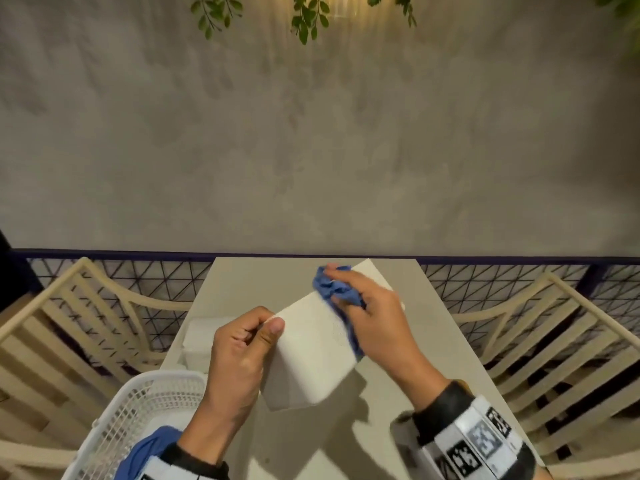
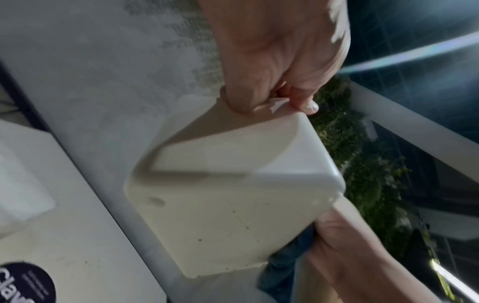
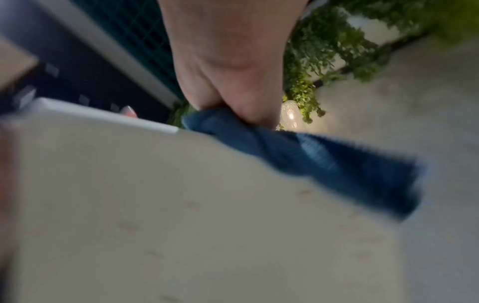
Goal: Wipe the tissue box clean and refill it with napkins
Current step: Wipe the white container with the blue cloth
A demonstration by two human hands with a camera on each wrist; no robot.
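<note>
- A narrow pale table runs away from the person towards a grey wall.
- A stack of white napkins lies on it, just left of the left hand.
- A white mesh basket sits at the table's near left corner, below and left of that hand.
- A round dark sticker lies on the tabletop in the left wrist view.
</note>
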